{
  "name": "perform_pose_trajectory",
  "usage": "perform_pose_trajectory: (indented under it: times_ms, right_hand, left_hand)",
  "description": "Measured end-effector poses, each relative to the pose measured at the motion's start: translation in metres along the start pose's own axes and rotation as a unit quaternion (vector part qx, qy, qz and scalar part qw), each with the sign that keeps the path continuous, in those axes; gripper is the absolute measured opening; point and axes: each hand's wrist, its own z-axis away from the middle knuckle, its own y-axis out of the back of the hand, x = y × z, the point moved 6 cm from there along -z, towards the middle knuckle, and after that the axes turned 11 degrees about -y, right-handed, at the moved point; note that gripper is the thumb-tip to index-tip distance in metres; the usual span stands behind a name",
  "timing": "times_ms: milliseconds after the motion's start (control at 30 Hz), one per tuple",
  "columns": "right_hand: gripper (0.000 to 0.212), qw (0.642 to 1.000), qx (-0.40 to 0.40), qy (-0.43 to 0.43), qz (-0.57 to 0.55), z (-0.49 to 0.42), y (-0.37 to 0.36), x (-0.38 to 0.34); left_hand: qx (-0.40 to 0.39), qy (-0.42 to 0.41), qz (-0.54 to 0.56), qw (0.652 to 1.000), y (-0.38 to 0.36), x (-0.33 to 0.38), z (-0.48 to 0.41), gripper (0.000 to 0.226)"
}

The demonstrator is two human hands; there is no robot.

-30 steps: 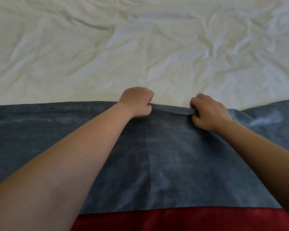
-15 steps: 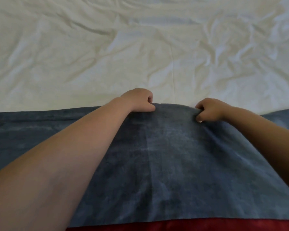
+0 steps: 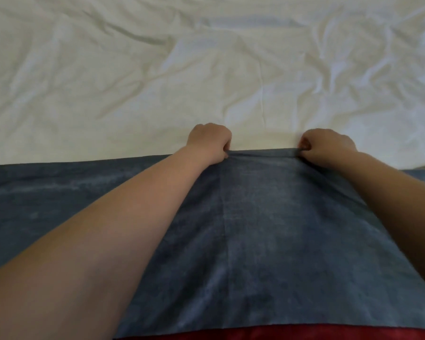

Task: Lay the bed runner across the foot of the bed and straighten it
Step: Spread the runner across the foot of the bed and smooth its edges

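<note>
Leaning over the bed, I am looking down at the white sheet [image 3: 206, 82], which is filling the whole far half of the view and lying rumpled with creases. Nearer to me, the blue-grey bed runner [image 3: 268, 241] is stretching across the mattress, its long axis running left to right, crosswise to my arms. Its far edge is lying fairly level on the left, rising a little where I am holding it in the middle, and dipping lower at the right margin, so I am judging it not yet straight. A strip of red fabric [image 3: 304, 333] is showing beyond the runner's near edge, at the bottom of the view; I cannot tell what it belongs to.

Both arms are reaching forward over the runner to that far edge. My left hand [image 3: 210, 141] is curled closed, pinching the hem between thumb and fingers. My right hand [image 3: 326, 146] is closed the same way on the same hem, a short span to the right, with the cloth between them pulled taut. Neither hand looks nearer than the other; they are sitting level along the edge. I am judging that the coming move turns on this: the runner lies toward me from my fists, so pushing away carries it up the bed, and the sagging right side is calling for more correction.
</note>
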Motion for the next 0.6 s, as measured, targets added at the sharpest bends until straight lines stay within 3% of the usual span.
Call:
perform_pose_trajectory:
  times_ms: [100, 200, 300, 600]
  right_hand:
    - [0.022, 1.000, -0.014, -0.006, 0.001, 0.006, -0.009, -0.007]
    - [0.037, 0.995, 0.082, 0.055, -0.003, 0.022, 0.007, -0.011]
    - [0.037, 0.982, 0.147, 0.109, 0.044, 0.035, 0.018, 0.001]
    - [0.032, 0.979, 0.153, 0.107, 0.076, 0.026, 0.015, 0.112]
  left_hand:
    - [0.017, 0.020, 0.024, 0.999, -0.001, 0.002, 0.001, 0.018]
    - [0.076, -0.004, 0.013, 0.997, 0.004, 0.017, 0.001, 0.033]
    - [0.125, -0.035, 0.004, 0.992, 0.005, 0.044, -0.002, 0.042]
    - [0.159, -0.047, -0.003, 0.986, 0.002, 0.146, -0.025, 0.038]
